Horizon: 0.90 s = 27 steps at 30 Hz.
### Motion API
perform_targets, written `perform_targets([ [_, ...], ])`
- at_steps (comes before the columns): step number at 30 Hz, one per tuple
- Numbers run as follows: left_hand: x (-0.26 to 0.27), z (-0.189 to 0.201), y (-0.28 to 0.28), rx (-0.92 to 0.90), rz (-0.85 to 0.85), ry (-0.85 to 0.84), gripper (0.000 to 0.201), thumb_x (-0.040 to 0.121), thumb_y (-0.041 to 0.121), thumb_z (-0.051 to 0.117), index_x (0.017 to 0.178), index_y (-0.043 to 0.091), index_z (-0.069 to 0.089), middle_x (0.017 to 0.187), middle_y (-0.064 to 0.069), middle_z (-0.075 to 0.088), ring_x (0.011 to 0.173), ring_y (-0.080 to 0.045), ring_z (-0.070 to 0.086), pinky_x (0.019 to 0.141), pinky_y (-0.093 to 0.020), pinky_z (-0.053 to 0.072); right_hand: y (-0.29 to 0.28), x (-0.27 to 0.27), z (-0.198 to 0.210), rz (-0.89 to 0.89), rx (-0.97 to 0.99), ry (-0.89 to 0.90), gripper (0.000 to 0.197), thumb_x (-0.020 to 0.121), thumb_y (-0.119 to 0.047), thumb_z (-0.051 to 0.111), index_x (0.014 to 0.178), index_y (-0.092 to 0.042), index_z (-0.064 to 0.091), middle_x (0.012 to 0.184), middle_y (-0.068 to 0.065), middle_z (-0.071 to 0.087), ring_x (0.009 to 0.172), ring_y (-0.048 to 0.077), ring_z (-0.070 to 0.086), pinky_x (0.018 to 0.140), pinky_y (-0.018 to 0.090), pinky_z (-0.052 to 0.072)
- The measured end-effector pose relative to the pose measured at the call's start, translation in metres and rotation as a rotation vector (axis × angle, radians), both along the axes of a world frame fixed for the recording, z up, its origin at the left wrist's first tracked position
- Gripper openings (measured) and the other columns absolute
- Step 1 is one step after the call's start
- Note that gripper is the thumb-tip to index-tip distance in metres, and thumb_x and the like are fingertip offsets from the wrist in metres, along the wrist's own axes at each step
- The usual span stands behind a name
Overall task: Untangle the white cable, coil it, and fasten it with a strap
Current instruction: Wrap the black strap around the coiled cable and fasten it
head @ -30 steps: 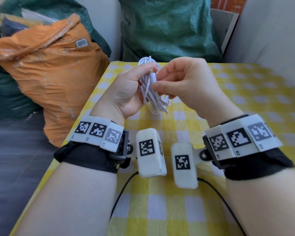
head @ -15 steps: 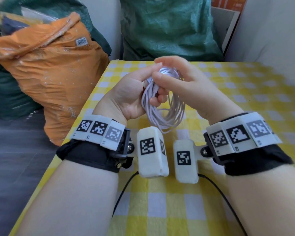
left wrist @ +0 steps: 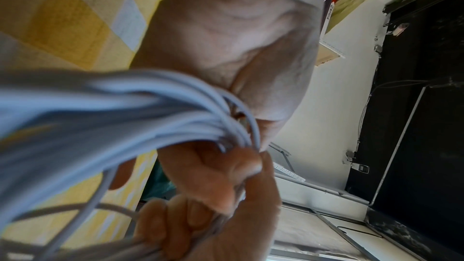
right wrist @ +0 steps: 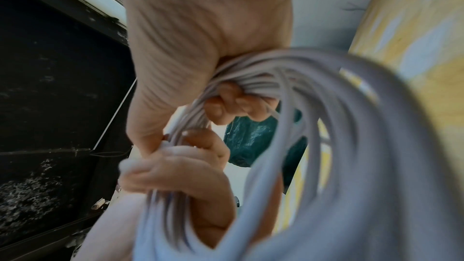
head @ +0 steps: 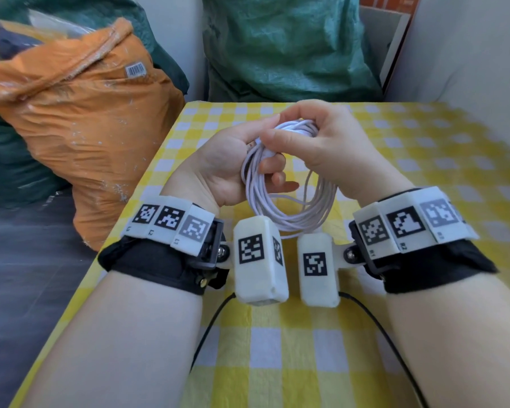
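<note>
The white cable (head: 289,213) hangs as a round coil of several loops above the yellow checked table (head: 424,160). My left hand (head: 233,160) grips the coil's left side, fingers curled through the loops. My right hand (head: 315,139) holds the top of the coil, thumb and fingers curled round the bundled strands. In the left wrist view the cable (left wrist: 125,114) runs as a blurred bundle into the fingers (left wrist: 220,182). The right wrist view has the cable (right wrist: 326,146) looping wide in front of both hands. No strap is in view.
An orange sack (head: 80,122) leans against the table's left edge. A green sack (head: 283,45) stands behind the table's far edge. A pale wall or cushion (head: 468,54) rises at the right. Black wires (head: 209,325) trail from the wrist cameras.
The cable went from a narrow hanging bunch to a wide round coil. Both hands came lower and closer to me, and the right hand shifted onto the coil's top.
</note>
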<state>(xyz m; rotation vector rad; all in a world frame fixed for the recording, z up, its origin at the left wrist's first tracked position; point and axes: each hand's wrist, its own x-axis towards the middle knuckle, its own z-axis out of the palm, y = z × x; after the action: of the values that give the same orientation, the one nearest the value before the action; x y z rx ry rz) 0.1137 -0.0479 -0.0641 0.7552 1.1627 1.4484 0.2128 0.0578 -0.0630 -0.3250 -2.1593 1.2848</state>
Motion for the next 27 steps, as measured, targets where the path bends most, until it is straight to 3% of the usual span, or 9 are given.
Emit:
perform_targets([
  [3,-0.003,0.0,0.0,-0.031,-0.007,-0.005,0.035,0.098,0.041,0.031,0.101,0.017,0.056,0.044,0.003,0.041,0.043,-0.014,0.043,0.081,-0.04,0.052,0.002,-0.003,-0.001,-0.062,-0.009,0.018,0.026,0.073,-0.036,0.079,0.082,-0.013,0.069,0.076,0.002,0.067,0.065,0.005,0.055,0.062,0.028,0.045],
  [5,-0.005,0.0,0.001,-0.022,-0.007,-0.006,0.036,0.098,0.041,0.03,0.096,0.018,0.057,0.041,0.005,0.038,0.035,-0.009,0.035,0.065,-0.031,0.053,0.001,-0.004,-0.001,-0.085,-0.005,0.027,0.028,0.074,-0.038,0.078,0.084,-0.013,0.07,0.072,-0.001,0.064,0.06,0.003,0.052,0.056,0.023,0.042],
  [7,-0.008,0.002,0.002,0.011,0.028,-0.01,0.034,0.099,0.037,0.031,0.084,0.017,0.055,0.038,0.007,0.034,0.03,-0.006,0.028,0.05,-0.022,0.042,0.0,-0.004,0.0,-0.076,-0.023,0.032,0.025,0.079,-0.036,0.074,0.088,-0.013,0.067,0.066,-0.008,0.058,0.053,-0.001,0.049,0.051,0.018,0.04],
  [10,-0.015,0.001,0.002,0.072,0.129,-0.107,0.038,0.099,0.037,0.031,0.074,0.015,0.05,0.037,0.008,0.032,0.027,-0.006,0.024,0.046,-0.02,0.034,0.0,-0.002,0.001,-0.025,-0.116,-0.036,0.027,0.093,-0.041,0.055,0.091,-0.014,0.062,0.071,-0.003,0.059,0.054,0.001,0.054,0.053,0.018,0.045],
  [13,-0.021,0.0,0.002,0.121,0.238,-0.221,0.04,0.1,0.04,0.031,0.075,0.014,0.048,0.038,0.008,0.032,0.028,-0.006,0.023,0.047,-0.019,0.035,0.011,0.001,0.0,-0.145,-0.184,-0.187,0.054,0.098,-0.051,0.034,0.091,-0.006,0.062,0.074,0.002,0.061,0.065,0.01,0.057,0.065,0.024,0.046],
  [17,-0.022,-0.002,0.005,0.101,0.292,-0.275,0.038,0.099,0.039,0.034,0.075,0.014,0.049,0.038,0.008,0.033,0.029,-0.005,0.024,0.046,-0.017,0.036,0.032,0.012,0.0,-0.424,0.09,-0.425,0.026,0.092,-0.028,0.047,0.096,-0.01,0.067,0.089,0.004,0.068,0.083,0.024,0.058,0.071,0.032,0.046],
  [19,-0.018,-0.004,0.01,0.083,0.235,-0.338,0.037,0.099,0.038,0.035,0.075,0.014,0.05,0.038,0.009,0.032,0.028,-0.005,0.024,0.045,-0.016,0.035,0.041,0.017,0.001,-0.475,0.2,-0.599,0.019,0.089,-0.021,0.053,0.098,-0.013,0.069,0.096,0.006,0.069,0.088,0.025,0.058,0.069,0.03,0.043],
  [23,-0.013,-0.012,0.018,0.039,0.136,-0.467,0.041,0.1,0.039,0.033,0.075,0.012,0.051,0.036,0.007,0.032,0.025,-0.006,0.026,0.042,-0.014,0.036,0.05,0.027,0.003,-0.478,0.3,-0.919,0.025,0.085,-0.024,0.064,0.107,-0.011,0.068,0.104,0.01,0.067,0.097,0.029,0.061,0.077,0.033,0.049],
  [27,-0.01,-0.023,0.024,0.01,0.111,-0.547,0.043,0.1,0.04,0.032,0.076,0.01,0.052,0.036,0.007,0.033,0.025,-0.006,0.028,0.04,-0.015,0.038,0.053,0.041,0.004,-0.437,0.275,-1.027,0.034,0.084,-0.025,0.068,0.116,-0.011,0.065,0.108,0.009,0.067,0.098,0.028,0.061,0.078,0.032,0.047],
])
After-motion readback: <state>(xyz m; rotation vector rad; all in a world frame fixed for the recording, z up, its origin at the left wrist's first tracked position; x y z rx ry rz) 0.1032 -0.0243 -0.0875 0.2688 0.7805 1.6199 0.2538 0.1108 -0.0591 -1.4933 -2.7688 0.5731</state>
